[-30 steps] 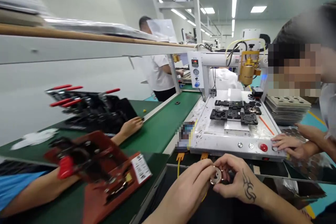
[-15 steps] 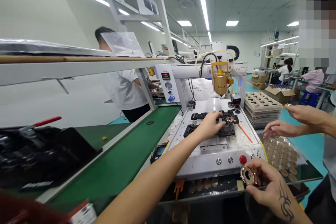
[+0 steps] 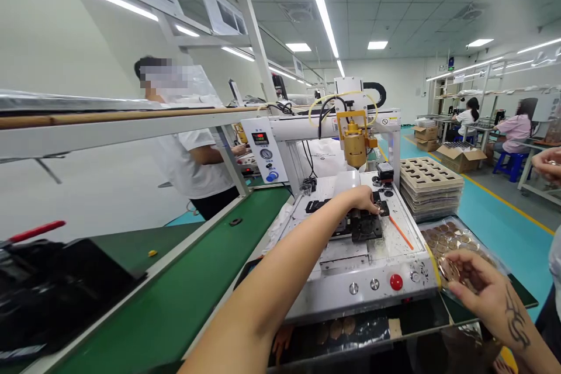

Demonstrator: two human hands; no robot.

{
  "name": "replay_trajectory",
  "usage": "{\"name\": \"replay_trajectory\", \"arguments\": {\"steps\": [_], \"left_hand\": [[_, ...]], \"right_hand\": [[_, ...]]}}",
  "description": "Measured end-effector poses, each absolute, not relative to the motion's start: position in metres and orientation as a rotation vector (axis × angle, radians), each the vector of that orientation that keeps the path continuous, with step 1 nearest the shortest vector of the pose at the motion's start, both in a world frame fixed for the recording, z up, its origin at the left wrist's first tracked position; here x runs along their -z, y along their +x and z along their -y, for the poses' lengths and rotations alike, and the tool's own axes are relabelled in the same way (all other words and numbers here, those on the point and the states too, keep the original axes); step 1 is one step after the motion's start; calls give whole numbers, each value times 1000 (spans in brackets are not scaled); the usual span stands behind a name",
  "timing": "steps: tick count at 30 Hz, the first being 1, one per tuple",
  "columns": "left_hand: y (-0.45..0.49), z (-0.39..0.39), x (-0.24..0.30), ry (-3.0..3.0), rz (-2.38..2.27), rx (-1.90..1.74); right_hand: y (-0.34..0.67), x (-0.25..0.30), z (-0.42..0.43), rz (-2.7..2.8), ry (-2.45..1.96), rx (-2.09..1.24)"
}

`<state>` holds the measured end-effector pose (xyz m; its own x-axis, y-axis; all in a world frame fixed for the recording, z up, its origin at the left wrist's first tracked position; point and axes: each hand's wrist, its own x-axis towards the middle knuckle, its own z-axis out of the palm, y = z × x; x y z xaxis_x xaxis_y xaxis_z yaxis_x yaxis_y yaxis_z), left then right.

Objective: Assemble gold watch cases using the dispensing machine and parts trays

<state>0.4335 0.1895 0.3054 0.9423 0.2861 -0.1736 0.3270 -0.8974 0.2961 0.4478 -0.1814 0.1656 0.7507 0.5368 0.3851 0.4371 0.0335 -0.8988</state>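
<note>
My left hand (image 3: 366, 198) reaches over the white bench machine (image 3: 350, 298), its fingers bent down and closed at a black fixture (image 3: 367, 229). A small rose-gold edge, seemingly of a watch case, shows at the fingertips; the rest is hidden under the hand. At the machine's front right corner, my right hand (image 3: 477, 277) grips a round rose-gold watch case (image 3: 448, 269) between thumb and fingers. Above the fixture hangs a gold-coloured dispensing head (image 3: 355, 146).
Behind my right hand lies a plastic-covered tray (image 3: 456, 236) of round parts. Stacked pulp trays (image 3: 432, 187) stand beside the machine. An orange stick (image 3: 401, 232) rests on its bed; a red button (image 3: 396, 282) is in front. A co-worker's hand (image 3: 547, 163) shows at right.
My left hand has moved onto the watch case at the fixture, fingers closing down. My right hand has shifted rightward and up with its watch case. The co-worker at right has moved back.
</note>
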Motion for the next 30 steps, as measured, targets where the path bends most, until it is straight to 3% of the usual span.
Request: {"name": "replay_trajectory", "arguments": {"steps": [4,9,16,23,30], "left_hand": [[432,-180,-305,2747,-457,95],[400,-179,-316,2582,-414,-283],[330,-175,-339,2331,-326,-511],[260,-165,-337,2207,-326,-649],[202,-148,-328,2218,-360,-793]], "right_hand": [[479,-192,136,943,-1620,-83],[512,-225,61,1125,-1678,-56],[552,-251,-35,1480,-1800,-293],[564,-258,-52,1767,-1842,-406],[560,-245,-54,1753,-1899,-213]]}}
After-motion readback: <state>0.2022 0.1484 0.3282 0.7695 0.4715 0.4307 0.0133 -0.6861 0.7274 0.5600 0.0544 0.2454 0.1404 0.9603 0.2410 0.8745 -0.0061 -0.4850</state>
